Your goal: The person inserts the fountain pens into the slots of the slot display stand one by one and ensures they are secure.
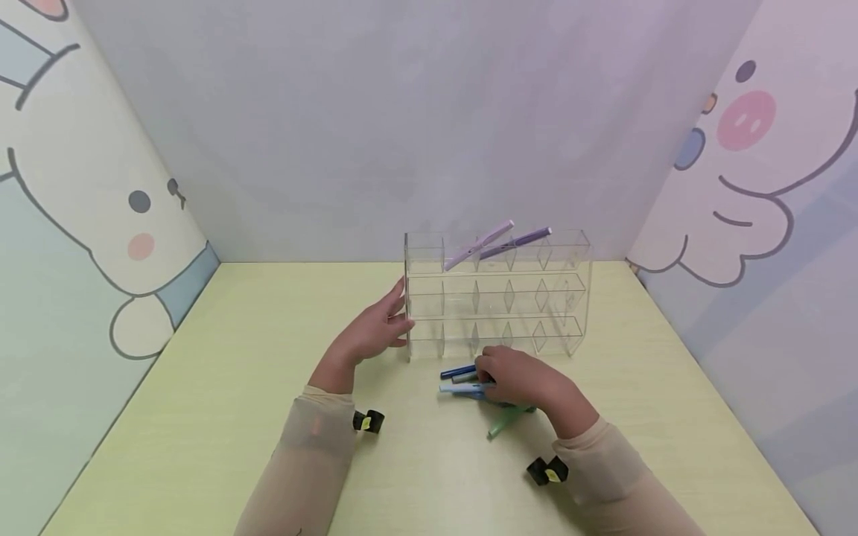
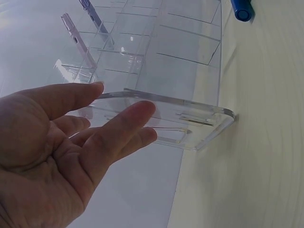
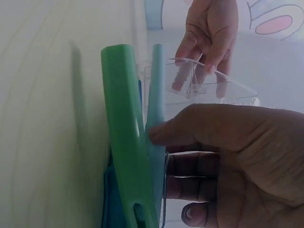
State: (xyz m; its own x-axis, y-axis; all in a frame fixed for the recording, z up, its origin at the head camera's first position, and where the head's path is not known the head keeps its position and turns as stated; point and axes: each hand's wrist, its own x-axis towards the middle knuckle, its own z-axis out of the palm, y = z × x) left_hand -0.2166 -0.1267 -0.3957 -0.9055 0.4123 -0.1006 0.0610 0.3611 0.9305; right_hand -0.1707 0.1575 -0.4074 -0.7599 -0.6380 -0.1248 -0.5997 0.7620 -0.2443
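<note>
A clear acrylic rack [image 1: 496, 305] with three tiers of compartments stands at the back of the table. My left hand [image 1: 372, 331] is at its left side panel, fingers lightly extended against the outside and thumb at the front edge. A lilac pen [image 1: 479, 246] and a purple pen [image 1: 516, 243] lean in the top tier. In front of the rack my right hand [image 1: 526, 380] pinches a light blue pen [image 3: 157, 95] between thumb and fingers. Beside that pen, in the right wrist view, is a green pen [image 3: 124, 128]. A dark blue pen [image 1: 457, 371] lies near the fingertips.
Around the right hand lie more pens, among them a grey-green one [image 1: 463, 378]. Patterned walls [image 1: 429, 134] close off the back and both sides of the pale wooden table [image 1: 234, 372]. A black wrist camera [image 1: 369, 421] sits at each cuff.
</note>
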